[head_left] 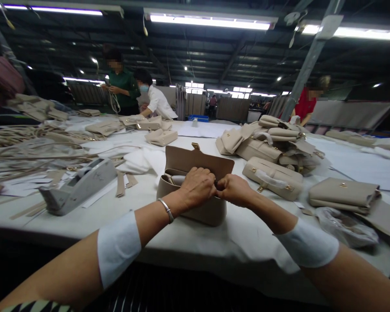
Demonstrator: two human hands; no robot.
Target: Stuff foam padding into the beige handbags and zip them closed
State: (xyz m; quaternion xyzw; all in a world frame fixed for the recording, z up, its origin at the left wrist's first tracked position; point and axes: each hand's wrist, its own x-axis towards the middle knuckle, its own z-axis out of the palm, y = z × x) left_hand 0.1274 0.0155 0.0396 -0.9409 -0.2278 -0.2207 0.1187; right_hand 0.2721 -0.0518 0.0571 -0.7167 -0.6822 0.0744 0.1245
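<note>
A beige handbag (199,158) stands on the table in front of me, its flap raised and a gold-coloured clasp piece at the flap's top edge. My left hand (198,186) reaches over the bag's opening, fingers curled down at its right side. Close against it, my right hand (235,190) is closed with thumb and fingers pinched at the bag's right edge. What lies between the fingertips of either hand is hidden. Pale stuffing shows inside the opening, left of my left hand.
A grey tape dispenser (79,186) stands at left, near beige strips and straps (22,134). On the right are a heap of beige bags (263,141), a single bag (274,177), a folded bag (344,193) and clear plastic (346,227). Several co-workers stand beyond.
</note>
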